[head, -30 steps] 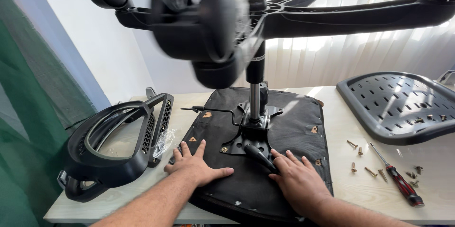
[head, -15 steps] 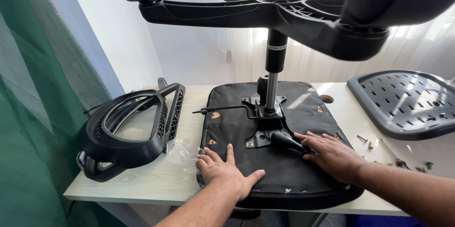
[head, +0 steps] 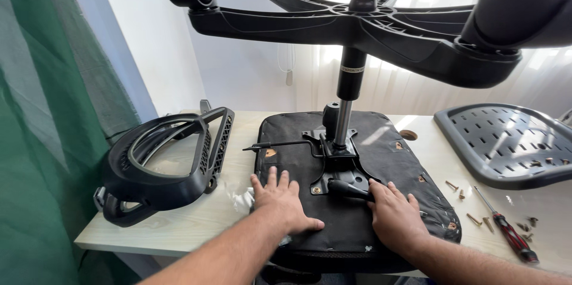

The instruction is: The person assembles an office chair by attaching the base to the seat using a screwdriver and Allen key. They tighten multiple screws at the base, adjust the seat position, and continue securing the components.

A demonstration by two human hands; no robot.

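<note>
While the upturned black fabric-covered seat cushion (head: 381, 166) lies on the pale wooden table (head: 179, 225), left hand (head: 280, 198) rests open, palm-down; right hand (head: 393, 216) flat beside black lever knob (head: 345, 189). Both hands sit nearer together than before.

A black padded chair seat (head: 381, 160) lies upside down on the table, its wheeled base (head: 363, 20) pointing up.
</note>
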